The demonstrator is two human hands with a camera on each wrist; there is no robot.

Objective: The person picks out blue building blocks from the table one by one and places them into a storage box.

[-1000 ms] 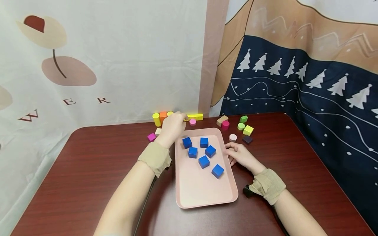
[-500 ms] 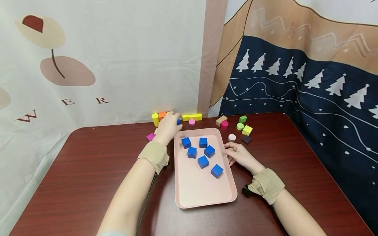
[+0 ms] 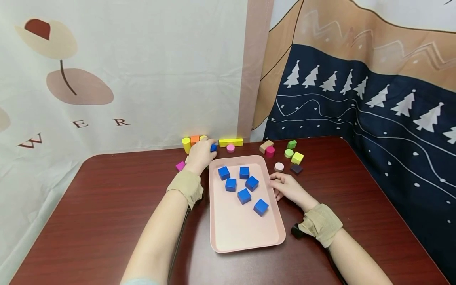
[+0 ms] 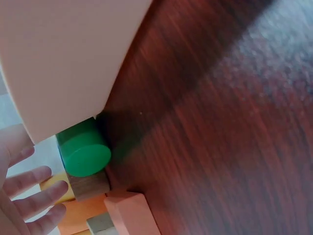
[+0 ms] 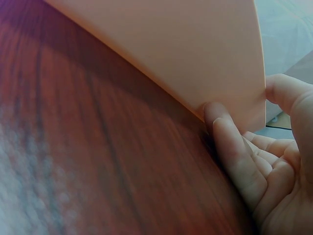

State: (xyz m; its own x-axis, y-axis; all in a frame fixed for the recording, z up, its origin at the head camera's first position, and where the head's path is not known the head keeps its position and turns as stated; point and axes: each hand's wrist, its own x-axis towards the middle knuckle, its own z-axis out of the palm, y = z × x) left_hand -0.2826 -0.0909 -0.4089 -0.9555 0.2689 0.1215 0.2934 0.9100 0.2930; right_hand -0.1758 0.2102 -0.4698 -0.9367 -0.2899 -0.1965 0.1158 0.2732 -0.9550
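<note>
A pink tray holds several blue cubes in its far half. My right hand pinches the tray's right rim, with the thumb against the outer wall. Beyond the tray's far left corner, my left hand is around a blue block that shows between thumb and forefinger; no grip on it is visible. In the left wrist view the fingers are spread and nearly straight beside a green cylinder.
A yellow cylinder, an orange block and a long yellow block line the back curtain. A magenta block lies left of my left hand. Several coloured blocks, including a dark one, lie beyond my right hand.
My left hand has shifted slightly left and its fingers have loosened, so the blue block it covered now shows. My right hand stays at the tray's rim.
</note>
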